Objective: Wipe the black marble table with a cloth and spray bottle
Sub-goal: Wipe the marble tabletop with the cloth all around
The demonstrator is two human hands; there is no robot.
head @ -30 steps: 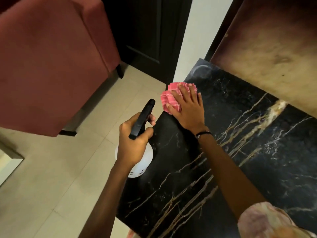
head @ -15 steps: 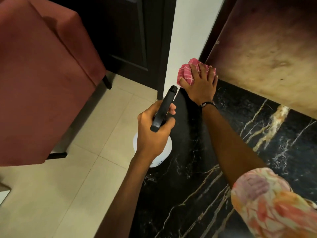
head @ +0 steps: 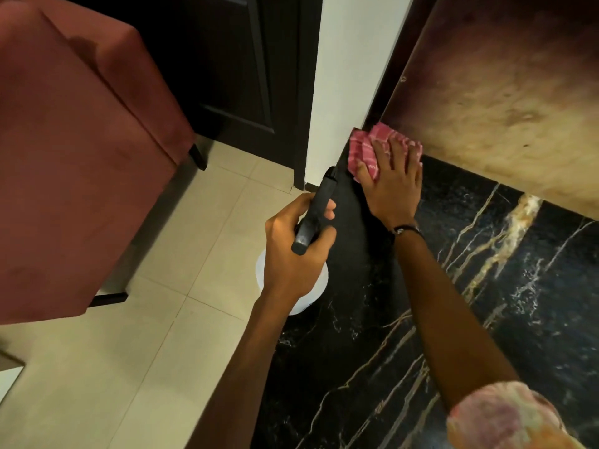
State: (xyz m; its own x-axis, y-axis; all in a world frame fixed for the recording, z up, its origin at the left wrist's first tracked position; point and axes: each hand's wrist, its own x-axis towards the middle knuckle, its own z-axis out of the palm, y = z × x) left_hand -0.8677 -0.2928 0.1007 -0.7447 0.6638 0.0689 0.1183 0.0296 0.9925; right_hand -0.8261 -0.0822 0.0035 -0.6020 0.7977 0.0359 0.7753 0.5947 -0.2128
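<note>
The right hand (head: 390, 186) lies flat, fingers spread and nearly straight, pressing the cloth (head: 364, 150) onto the table (head: 486, 303) at its far left corner, hard against the wall (head: 343, 76) and the tan panel (head: 502, 108). The cloth is bunched under the fingers and shows past the fingertips on the far side.

The left hand (head: 291, 251) is wrapped round the neck of the bottle (head: 316, 209), fingers curled at the black trigger head, nozzle pointing toward the cloth. The white body shows below the fist, held in the air over the table's left edge.

Assessment: the cloth is soft and limp and will ride up or fold unless held down by a broad palm, as it is. The marble looks polished and hard; wet, it would likely be slick, so the cloth should glide. The bottle appears light plastic; the neck below the trigger is the sound place to hold it. How full it is cannot be told.

A red chair (head: 81, 157) stands on the floor to the left.
</note>
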